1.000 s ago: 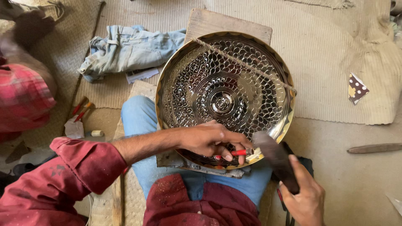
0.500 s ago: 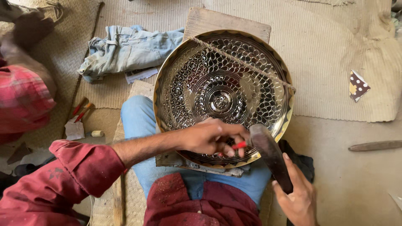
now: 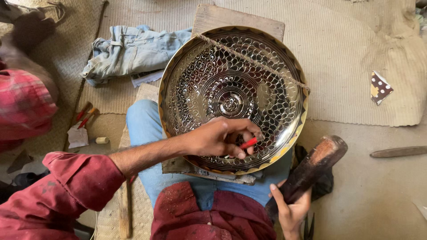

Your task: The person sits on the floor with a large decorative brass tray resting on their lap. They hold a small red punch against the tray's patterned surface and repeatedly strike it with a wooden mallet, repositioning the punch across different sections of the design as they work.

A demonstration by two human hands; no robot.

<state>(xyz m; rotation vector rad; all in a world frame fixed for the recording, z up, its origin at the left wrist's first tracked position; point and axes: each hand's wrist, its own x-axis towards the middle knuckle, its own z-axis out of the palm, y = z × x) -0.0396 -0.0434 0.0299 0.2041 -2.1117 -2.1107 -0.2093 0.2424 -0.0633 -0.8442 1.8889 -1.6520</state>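
Tray [image 3: 209, 84], one, round, shiny engraved metal with scale pattern and scalloped gold rim, resting on lap over a wooden board [image 3: 235, 20]; one cord [image 3: 249, 60] stretched diagonally across its top right. Left hand [image 3: 218, 138] over tray's lower part, fingers pinched tight round one thin red-handled chisel [image 3: 248, 143], tip on the metal. Right hand [image 3: 291, 206] below tray's lower right edge, closed round the handle of one dark wooden mallet [image 3: 313, 164], head raised, tilted up right, clear of tray. One person in a maroon shirt and jeans, seated on the floor. Folded jeans [image 3: 129, 51], one pair, lying left of tray on a woven mat [image 3: 356, 53]. Two red-handled tools [image 3: 84, 115] at left beside a paper scrap and one small pale cylinder [image 3: 102, 140]. One dotted brown cloth scrap [image 3: 380, 86] on mat at right. One wooden stick [image 3: 398, 152] on the bare floor far right. Second person's red plaid sleeve [image 3: 24, 104] at left edge. Floor is beige, dusty, partly covered in mats.
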